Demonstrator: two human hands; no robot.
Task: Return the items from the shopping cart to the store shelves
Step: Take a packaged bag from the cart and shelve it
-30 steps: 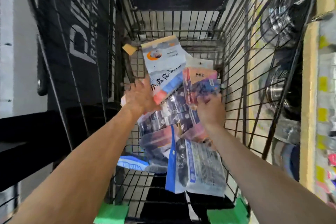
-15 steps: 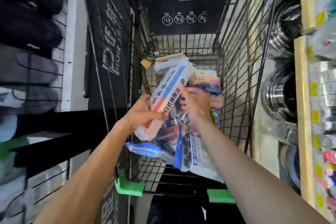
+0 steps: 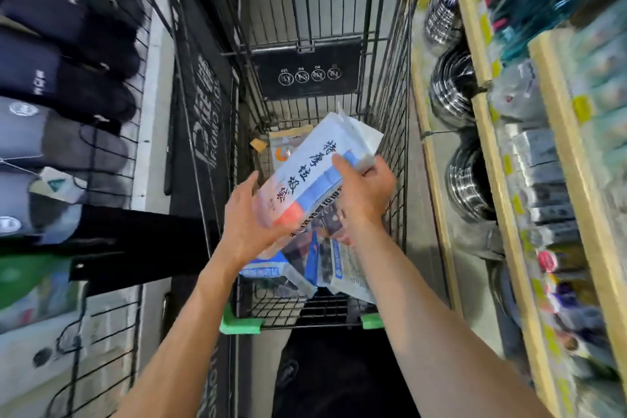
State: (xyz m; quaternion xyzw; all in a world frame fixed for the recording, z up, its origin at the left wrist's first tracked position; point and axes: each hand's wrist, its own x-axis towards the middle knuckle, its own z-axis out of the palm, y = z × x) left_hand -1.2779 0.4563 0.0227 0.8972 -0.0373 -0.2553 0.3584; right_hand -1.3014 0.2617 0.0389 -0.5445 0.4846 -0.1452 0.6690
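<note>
Head view. Shopping cart point(image 3: 305, 27) of black wire, seen from above, fills the centre. Above the cart's basket, both hands hold a white packet point(image 3: 312, 176) with a blue and an orange band and dark printed characters, tilted with its far end raised. Left hand point(image 3: 249, 217) cups the packet's near, lower end from below, fingers curled up around it. Right hand point(image 3: 364, 193) grasps the packet's right edge, thumb pressed on the blue band. On the cart's floor under the packet lie several more bags point(image 3: 325, 265), overlapping, blue and white. Shelves point(image 3: 502, 200) with light wood edges run along the cart's right side, their goods blurred. Dark caps point(image 3: 51, 30) hang on a rack to the cart's left.
</note>
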